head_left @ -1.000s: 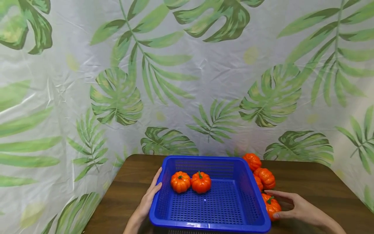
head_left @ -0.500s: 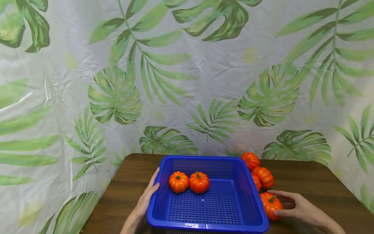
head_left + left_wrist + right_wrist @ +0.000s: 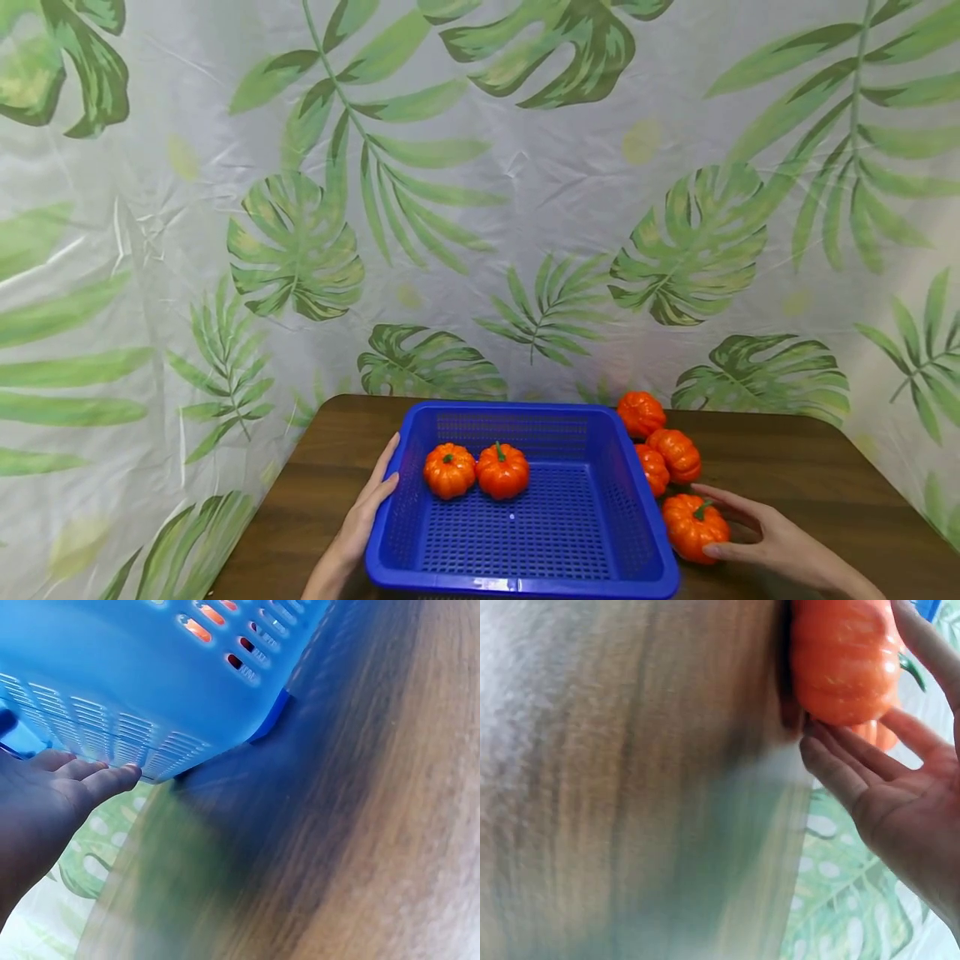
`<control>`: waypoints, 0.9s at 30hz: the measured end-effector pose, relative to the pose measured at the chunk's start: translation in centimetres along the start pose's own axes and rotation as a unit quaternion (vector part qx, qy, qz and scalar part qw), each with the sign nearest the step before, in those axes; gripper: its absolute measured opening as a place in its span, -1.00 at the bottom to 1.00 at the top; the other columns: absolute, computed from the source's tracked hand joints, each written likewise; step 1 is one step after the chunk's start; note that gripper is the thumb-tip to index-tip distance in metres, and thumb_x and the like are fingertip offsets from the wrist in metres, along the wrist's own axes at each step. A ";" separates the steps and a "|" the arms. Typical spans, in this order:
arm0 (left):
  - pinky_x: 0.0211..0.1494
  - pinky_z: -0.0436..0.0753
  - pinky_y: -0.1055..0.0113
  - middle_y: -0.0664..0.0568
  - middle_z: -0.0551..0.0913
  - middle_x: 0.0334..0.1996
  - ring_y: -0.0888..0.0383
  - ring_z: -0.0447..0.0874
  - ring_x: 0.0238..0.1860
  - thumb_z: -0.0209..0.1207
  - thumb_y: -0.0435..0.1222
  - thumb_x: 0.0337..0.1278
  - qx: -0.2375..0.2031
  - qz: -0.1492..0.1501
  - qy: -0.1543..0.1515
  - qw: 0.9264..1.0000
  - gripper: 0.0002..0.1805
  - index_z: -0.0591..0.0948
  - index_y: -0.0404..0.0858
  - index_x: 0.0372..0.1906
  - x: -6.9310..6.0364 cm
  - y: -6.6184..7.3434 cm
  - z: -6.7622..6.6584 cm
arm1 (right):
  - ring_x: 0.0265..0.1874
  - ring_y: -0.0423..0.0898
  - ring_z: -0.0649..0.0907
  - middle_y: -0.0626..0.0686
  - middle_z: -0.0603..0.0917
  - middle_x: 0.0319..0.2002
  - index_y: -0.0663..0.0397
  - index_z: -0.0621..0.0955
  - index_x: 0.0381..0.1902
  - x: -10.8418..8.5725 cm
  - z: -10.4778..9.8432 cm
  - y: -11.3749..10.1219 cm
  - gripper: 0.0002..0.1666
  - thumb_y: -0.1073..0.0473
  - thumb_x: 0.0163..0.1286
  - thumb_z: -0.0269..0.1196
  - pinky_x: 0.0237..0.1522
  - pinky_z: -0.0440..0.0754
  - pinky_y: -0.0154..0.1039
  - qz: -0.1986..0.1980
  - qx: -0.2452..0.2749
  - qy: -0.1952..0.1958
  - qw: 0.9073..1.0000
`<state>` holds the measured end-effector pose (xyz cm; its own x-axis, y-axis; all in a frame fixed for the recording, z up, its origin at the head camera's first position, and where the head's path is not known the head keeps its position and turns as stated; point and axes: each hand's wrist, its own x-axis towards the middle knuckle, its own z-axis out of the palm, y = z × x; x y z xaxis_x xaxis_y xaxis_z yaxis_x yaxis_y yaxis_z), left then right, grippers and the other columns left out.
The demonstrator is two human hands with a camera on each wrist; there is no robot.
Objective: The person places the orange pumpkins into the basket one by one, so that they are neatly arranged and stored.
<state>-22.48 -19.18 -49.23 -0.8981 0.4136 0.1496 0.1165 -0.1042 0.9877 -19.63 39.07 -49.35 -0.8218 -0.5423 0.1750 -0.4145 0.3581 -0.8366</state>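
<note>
A blue plastic basket stands on the table with two orange pumpkins, one beside the other, in its left half. My left hand lies along the basket's left side; in the left wrist view the extended fingers of that hand touch the slotted wall. Right of the basket, my right hand holds another pumpkin between thumb and fingers. The right wrist view shows the fingers of this hand around the lower end of that pumpkin, its green stem pointing right.
Several more pumpkins, including one at the back and one nearer, sit along the basket's right side on the brown wooden table. A leaf-patterned cloth hangs behind the table.
The basket, with its two pumpkins and my left hand, has shifted slightly left. The pumpkin at my right hand now shows whole, its left edge no longer hidden by the basket rim.
</note>
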 end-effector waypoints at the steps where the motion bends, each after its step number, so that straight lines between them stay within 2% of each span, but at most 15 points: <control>1: 0.33 0.46 0.41 -0.16 -0.37 0.69 0.49 0.32 0.40 -0.37 -0.15 0.73 -0.001 -0.001 -0.003 1.000 -0.32 -0.34 -0.04 0.70 -0.1 0.0 -0.1 | 0.28 -0.67 0.37 -0.56 0.41 0.39 0.51 0.25 0.49 0.0 0.2 0.0 -0.24 0.43 0.43 0.27 0.06 0.59 -0.51 -0.002 -0.006 0.006 1.000; 10: 0.35 0.48 0.35 -0.15 -0.38 0.69 0.41 0.34 0.42 -0.38 -0.13 0.73 -0.007 0.000 -0.015 1.000 -0.32 -0.36 0.00 0.69 -0.2 0.0 -0.5 | 0.27 -0.64 0.43 -0.52 0.48 0.35 0.50 0.34 0.44 0.4 0.6 0.0 -0.27 0.42 0.38 0.33 0.04 0.61 -0.51 -0.009 -0.022 0.025 0.999; 14: 0.39 0.48 0.30 -0.12 -0.40 0.69 0.33 0.31 0.47 -0.43 -0.15 0.74 -0.015 0.008 -0.039 0.999 -0.34 -0.36 0.02 0.69 -0.1 -0.1 -0.7 | 0.24 -0.66 0.42 -0.52 0.50 0.32 0.35 0.42 0.44 0.3 0.4 -0.4 -0.30 0.35 0.39 0.35 0.02 0.57 -0.55 0.007 -0.074 0.045 0.996; 17: 0.39 0.47 0.30 -0.14 -0.37 0.69 0.28 0.32 0.47 -0.44 -0.15 0.74 -0.012 0.008 -0.042 0.999 -0.35 -0.34 -0.01 0.69 -0.2 -0.3 -0.7 | 0.25 -0.67 0.39 -0.49 0.51 0.33 0.24 0.47 0.45 0.3 0.2 -0.9 -0.31 0.32 0.39 0.36 0.04 0.50 -0.60 0.014 -0.107 0.062 0.992; 20: 0.38 0.48 0.28 -0.14 -0.29 0.68 0.22 0.36 0.45 -0.44 -0.14 0.74 -0.008 0.006 -0.038 0.999 -0.36 -0.32 -0.04 0.70 -0.2 -0.4 -0.7 | 0.27 -0.66 0.39 -0.45 0.51 0.35 0.25 0.44 0.47 0.4 0.0 -1.5 -0.31 0.36 0.40 0.34 0.06 0.53 -0.58 0.017 -0.095 0.069 0.993; 27: 0.36 0.50 0.26 -0.13 -0.19 0.66 0.15 0.38 0.43 -0.43 -0.14 0.73 -0.005 0.007 -0.032 0.999 -0.36 -0.28 -0.06 0.70 0.0 -0.4 -0.6 | 0.21 -0.68 0.42 -0.58 0.43 0.33 0.15 0.39 0.52 1.3 -0.5 -4.2 -0.28 0.30 0.45 0.32 -0.02 0.61 -0.50 0.055 -0.092 0.106 0.988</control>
<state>-22.78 -19.71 -49.69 -0.8672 0.4694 0.1661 0.1239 -0.1198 0.9850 -19.16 37.25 -45.29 -0.9216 -0.3269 0.2093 -0.3656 0.5495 -0.7512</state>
